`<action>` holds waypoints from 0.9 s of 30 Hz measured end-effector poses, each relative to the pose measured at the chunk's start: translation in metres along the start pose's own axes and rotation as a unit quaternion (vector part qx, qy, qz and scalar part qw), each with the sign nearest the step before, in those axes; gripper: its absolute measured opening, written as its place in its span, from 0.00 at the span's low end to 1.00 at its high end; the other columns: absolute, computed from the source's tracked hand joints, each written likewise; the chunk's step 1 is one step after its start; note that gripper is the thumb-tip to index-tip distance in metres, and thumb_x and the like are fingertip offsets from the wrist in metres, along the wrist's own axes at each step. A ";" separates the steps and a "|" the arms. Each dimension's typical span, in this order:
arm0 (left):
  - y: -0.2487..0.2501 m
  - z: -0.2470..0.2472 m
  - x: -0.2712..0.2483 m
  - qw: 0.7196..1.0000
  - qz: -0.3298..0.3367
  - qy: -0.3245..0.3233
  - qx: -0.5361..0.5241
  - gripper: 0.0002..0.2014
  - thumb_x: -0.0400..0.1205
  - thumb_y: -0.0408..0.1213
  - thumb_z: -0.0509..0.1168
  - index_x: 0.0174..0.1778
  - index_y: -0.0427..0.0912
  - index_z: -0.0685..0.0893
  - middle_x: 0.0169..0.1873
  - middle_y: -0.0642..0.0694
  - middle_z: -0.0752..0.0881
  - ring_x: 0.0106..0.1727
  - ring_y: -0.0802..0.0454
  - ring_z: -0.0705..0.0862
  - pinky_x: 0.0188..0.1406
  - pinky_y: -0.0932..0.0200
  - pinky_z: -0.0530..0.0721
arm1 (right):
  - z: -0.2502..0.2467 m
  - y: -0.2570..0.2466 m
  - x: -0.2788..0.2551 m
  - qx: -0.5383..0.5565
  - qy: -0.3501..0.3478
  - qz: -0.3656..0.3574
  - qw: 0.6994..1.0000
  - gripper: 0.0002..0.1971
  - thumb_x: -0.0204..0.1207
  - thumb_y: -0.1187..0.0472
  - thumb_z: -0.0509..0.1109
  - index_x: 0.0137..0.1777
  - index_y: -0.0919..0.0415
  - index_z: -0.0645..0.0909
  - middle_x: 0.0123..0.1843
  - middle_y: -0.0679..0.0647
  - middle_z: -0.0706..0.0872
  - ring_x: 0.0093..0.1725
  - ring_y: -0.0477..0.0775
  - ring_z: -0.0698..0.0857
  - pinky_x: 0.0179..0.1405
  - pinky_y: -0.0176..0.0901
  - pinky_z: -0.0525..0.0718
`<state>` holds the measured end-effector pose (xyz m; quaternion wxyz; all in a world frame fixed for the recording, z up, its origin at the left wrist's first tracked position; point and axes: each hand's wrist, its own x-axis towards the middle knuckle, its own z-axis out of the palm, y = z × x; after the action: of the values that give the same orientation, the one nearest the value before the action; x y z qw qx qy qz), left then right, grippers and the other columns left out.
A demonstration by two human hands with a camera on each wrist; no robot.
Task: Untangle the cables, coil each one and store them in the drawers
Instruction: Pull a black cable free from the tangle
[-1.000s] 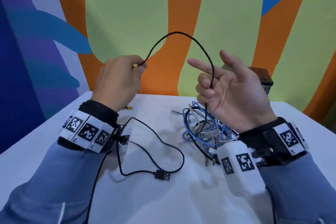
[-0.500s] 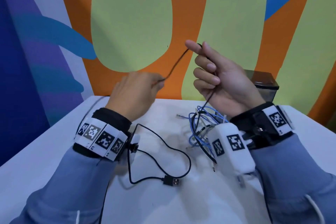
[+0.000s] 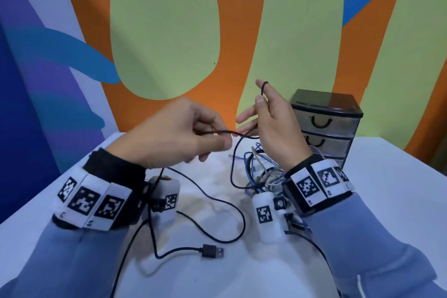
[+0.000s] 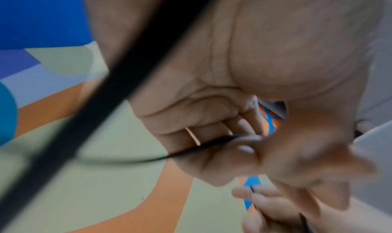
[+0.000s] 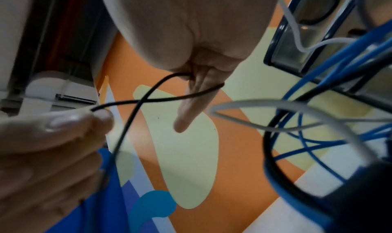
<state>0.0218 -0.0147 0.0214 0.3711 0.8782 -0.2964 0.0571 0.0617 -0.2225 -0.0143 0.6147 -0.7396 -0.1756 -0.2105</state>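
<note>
A thin black cable (image 3: 219, 131) runs taut between my hands above the table. My left hand (image 3: 226, 139) pinches it between thumb and forefinger, as the left wrist view (image 4: 244, 141) confirms. From there it passes to my right hand (image 3: 262, 97), loops over the raised index fingertip and is held against it by the thumb. In the right wrist view the black cable (image 5: 169, 99) crosses itself and wraps round the fingers (image 5: 191, 110). Its slack drops into the tangle of blue and white cables (image 3: 261, 169) under my right wrist. Its USB plug (image 3: 212, 250) lies on the table near me.
A small black-framed drawer unit (image 3: 326, 123) with clear, closed drawers stands at the back right, just behind my right hand. The white table (image 3: 387, 189) ends at the painted wall behind. A loose run of black cable (image 3: 232, 213) curves between my wrists.
The tall arc of cable has been drawn in. My left hand moved right toward the right hand, and the right hand turned so the cable now loops over its index fingertip.
</note>
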 end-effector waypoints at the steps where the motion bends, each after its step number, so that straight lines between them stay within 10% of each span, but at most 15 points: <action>1: -0.001 -0.004 -0.001 0.999 0.014 0.029 -0.017 0.04 0.83 0.42 0.79 0.44 0.47 0.94 0.26 0.43 0.87 0.27 0.49 0.79 0.29 0.58 0.75 | -0.002 0.002 -0.001 -0.010 -0.007 0.008 1.000 0.24 0.96 0.59 0.51 0.91 0.53 0.61 0.41 0.58 0.92 0.37 0.61 0.95 0.46 0.59 0.94; 8: -0.005 -0.004 0.003 0.961 0.148 0.227 -0.059 0.08 0.78 0.41 0.82 0.42 0.39 0.94 0.30 0.29 0.82 0.32 0.37 0.73 0.30 0.49 0.69 | 0.008 -0.016 -0.015 0.091 -0.187 0.076 0.975 0.18 0.95 0.64 0.54 0.76 0.56 0.80 0.29 0.57 0.83 0.19 0.52 0.71 0.16 0.37 0.70; 14: -0.022 -0.004 0.011 0.921 0.166 0.352 0.006 0.18 0.78 0.50 0.83 0.35 0.37 0.92 0.23 0.35 0.77 0.29 0.39 0.71 0.29 0.45 0.69 | 0.006 -0.029 -0.023 0.298 -0.242 0.125 0.915 0.19 0.91 0.64 0.54 0.69 0.72 0.83 0.24 0.51 0.59 0.27 0.55 0.78 0.33 0.40 0.77; 21: -0.035 -0.009 0.016 0.907 0.167 0.358 0.148 0.23 0.86 0.61 0.71 0.43 0.45 0.97 0.28 0.46 0.84 0.30 0.43 0.79 0.29 0.40 0.76 | 0.000 -0.032 -0.022 0.437 -0.284 0.187 0.833 0.15 0.86 0.61 0.53 0.53 0.63 0.83 0.25 0.46 0.58 0.18 0.43 0.54 0.16 0.35 0.52; 27: -0.049 -0.013 0.016 0.963 0.004 0.211 0.169 0.31 0.88 0.69 0.60 0.41 0.45 0.91 0.24 0.41 0.73 0.27 0.48 0.69 0.30 0.48 0.69 | -0.022 -0.033 -0.016 0.513 -0.236 0.139 0.813 0.19 0.92 0.58 0.54 0.71 0.64 0.82 0.25 0.45 0.59 0.19 0.44 0.52 0.16 0.35 0.53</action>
<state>0.0643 0.0131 0.0053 0.2708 0.8948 -0.2010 0.2925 0.0291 -0.2383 0.0088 0.8673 -0.3603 -0.2931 0.1787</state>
